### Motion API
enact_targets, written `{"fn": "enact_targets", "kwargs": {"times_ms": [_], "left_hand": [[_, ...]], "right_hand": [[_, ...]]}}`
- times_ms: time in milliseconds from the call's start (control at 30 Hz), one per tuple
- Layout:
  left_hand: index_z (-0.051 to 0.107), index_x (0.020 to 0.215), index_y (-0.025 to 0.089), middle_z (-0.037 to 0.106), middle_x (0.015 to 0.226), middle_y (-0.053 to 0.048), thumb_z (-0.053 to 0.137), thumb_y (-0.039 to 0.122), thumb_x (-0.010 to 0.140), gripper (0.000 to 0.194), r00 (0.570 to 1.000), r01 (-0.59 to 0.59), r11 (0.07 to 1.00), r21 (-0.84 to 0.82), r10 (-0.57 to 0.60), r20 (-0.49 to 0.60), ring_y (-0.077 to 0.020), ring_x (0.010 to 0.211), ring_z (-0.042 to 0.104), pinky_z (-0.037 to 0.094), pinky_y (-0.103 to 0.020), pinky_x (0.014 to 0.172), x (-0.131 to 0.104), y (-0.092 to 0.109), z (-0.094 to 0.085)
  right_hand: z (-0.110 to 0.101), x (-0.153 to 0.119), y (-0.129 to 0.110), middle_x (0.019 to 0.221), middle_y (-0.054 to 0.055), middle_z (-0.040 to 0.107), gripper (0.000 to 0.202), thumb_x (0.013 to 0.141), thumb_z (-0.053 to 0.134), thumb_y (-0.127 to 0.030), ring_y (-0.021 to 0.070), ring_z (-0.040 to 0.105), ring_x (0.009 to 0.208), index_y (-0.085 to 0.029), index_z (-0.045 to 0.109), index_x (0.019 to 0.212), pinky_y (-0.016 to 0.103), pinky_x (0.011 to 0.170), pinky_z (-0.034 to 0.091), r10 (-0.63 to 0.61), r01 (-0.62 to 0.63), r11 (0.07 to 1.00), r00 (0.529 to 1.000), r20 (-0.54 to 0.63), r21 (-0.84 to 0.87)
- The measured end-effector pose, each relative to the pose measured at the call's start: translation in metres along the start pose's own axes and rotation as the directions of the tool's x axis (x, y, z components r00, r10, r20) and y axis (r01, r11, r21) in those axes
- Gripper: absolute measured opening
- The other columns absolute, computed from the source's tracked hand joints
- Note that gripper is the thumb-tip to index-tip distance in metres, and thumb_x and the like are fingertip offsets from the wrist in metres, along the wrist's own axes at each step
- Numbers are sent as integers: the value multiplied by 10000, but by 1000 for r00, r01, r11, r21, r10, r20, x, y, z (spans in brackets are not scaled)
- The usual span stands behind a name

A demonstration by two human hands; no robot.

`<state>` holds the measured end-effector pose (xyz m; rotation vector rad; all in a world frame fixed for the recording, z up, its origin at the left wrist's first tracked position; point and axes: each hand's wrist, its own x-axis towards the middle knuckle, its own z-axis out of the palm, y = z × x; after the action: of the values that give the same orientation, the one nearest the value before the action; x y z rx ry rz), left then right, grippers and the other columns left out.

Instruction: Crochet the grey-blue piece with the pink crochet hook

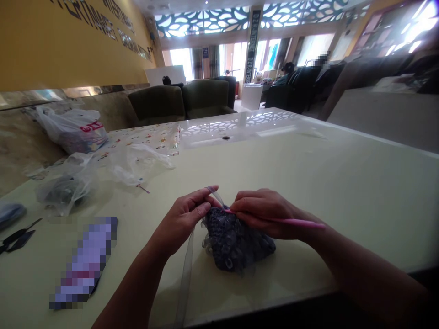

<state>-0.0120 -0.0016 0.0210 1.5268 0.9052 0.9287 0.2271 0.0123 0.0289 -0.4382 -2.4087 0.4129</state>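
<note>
A dark grey-blue crocheted piece with ruffled loops hangs just over the table between my hands. My left hand pinches its upper left edge, and a sheer grey ribbon runs over the raised index finger and down toward the table's near edge. In my right hand is a pink crochet hook, its handle pointing back along the wrist. The hook's tip meets the top edge of the piece, close to the left fingertips; whether it is inside a stitch I cannot tell.
To the left on the pale table lie a blurred-out flat object, dark scissors and a clear plastic bag with dark material. Further back stands a full white bag. Green armchairs and people sit beyond.
</note>
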Motion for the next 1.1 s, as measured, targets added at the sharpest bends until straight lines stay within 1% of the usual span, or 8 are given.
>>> {"fn": "enact_targets", "kwargs": {"times_ms": [133, 300, 500, 667, 800, 900, 967, 1100], "left_hand": [[725, 1170, 227, 722, 1090, -65, 616, 268, 919, 277, 1000, -1, 1000, -30, 0, -28, -234, 1193, 574, 391, -380, 1065, 0, -1, 3], [687, 1251, 233, 710, 1161, -69, 682, 297, 877, 379, 994, 4, 991, -137, -19, -109, -227, 1127, 613, 450, -365, 1011, 0, 1, 13], [652, 1307, 252, 679, 942, -11, 810, 299, 752, 578, 962, 35, 966, -257, -103, -254, -172, 941, 633, 475, -325, 932, 2, -7, 26], [559, 1409, 249, 644, 927, 2, 763, 267, 777, 664, 944, 31, 984, -178, -87, -318, -147, 888, 613, 480, -296, 876, 1, -11, 31], [538, 1430, 208, 651, 843, 17, 737, 246, 784, 677, 889, -10, 999, 51, 32, -457, -148, 878, 610, 439, -312, 963, -2, -9, 41], [568, 1402, 208, 639, 775, 37, 748, 251, 769, 660, 853, -17, 999, -37, -5, -523, -132, 808, 598, 447, -299, 925, -2, -12, 50], [570, 1394, 214, 641, 773, 40, 777, 267, 745, 684, 874, -2, 962, -274, -132, -467, -121, 764, 593, 464, -286, 853, 0, -16, 51], [641, 1298, 167, 693, 852, -9, 834, 225, 686, 644, 942, 134, 773, -621, -294, -163, -117, 781, 610, 452, -263, 826, 4, -20, 44]], "right_hand": [[11, -3, 5, 799, 28, 619, 146, 988, 482, -174, 89, 527, 632, -139, 612, 930, 208, 578, 382, -56, 45, 977, 997, -47, -209], [31, -5, 7, 690, -11, 556, 131, 974, 501, -172, 87, 430, 540, -163, 560, 856, 226, 521, 295, -179, 31, 870, 950, -257, -492], [48, -5, 4, 619, -29, 476, 243, 1001, 476, -199, 95, 368, 525, -177, 511, 761, 244, 527, 269, -210, -30, 823, 912, -352, -567], [48, -6, 7, 670, -9, 500, 339, 1043, 408, -357, 103, 391, 549, -163, 548, 804, 251, 538, 280, -183, -2, 849, 937, -298, -528], [51, -2, 3, 634, -15, 474, 273, 987, 443, -168, 112, 359, 542, -177, 522, 725, 266, 546, 246, -195, -44, 766, 935, -297, -641], [59, 1, -4, 602, -17, 431, 304, 969, 445, -113, 117, 334, 535, -179, 476, 673, 282, 547, 211, -181, -131, 705, 917, -356, -696], [62, 3, -7, 599, -19, 419, 308, 966, 436, -100, 114, 325, 529, -177, 457, 669, 281, 543, 199, -159, -169, 697, 911, -380, -697], [59, -1, -3, 621, -18, 441, 263, 960, 451, -99, 108, 350, 538, -176, 475, 710, 267, 541, 225, -165, -133, 729, 918, -361, -671]]}}
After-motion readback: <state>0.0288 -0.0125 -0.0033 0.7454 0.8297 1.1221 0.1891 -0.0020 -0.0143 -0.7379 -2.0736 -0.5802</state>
